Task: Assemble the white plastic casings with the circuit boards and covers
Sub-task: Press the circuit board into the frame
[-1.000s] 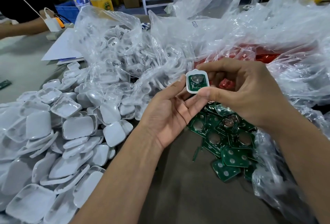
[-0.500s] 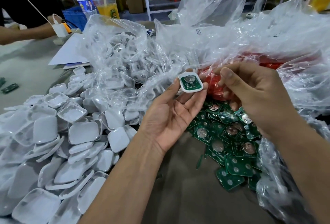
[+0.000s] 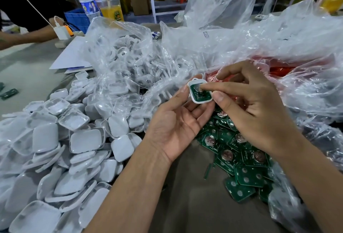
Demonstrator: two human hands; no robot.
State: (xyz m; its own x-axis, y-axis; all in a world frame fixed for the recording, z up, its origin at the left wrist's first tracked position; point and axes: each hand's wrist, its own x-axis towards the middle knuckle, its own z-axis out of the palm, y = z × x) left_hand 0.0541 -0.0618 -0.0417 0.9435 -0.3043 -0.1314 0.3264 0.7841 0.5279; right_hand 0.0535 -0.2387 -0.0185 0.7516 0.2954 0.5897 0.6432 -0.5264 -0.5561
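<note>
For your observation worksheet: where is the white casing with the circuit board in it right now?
In the head view, right of centre, the white casing sits in the left hand's fingertips, the right hand's forefinger on its board, above the loose green circuit boards.

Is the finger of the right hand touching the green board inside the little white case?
Touching. In the head view the right hand has its fingertip pressed on the green circuit board seated in the white casing, no gap showing.

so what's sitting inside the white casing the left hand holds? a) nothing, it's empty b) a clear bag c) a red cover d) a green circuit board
d: the white casing in the left hand has a green circuit board seated in it, with a right hand finger pressing on it.
</note>
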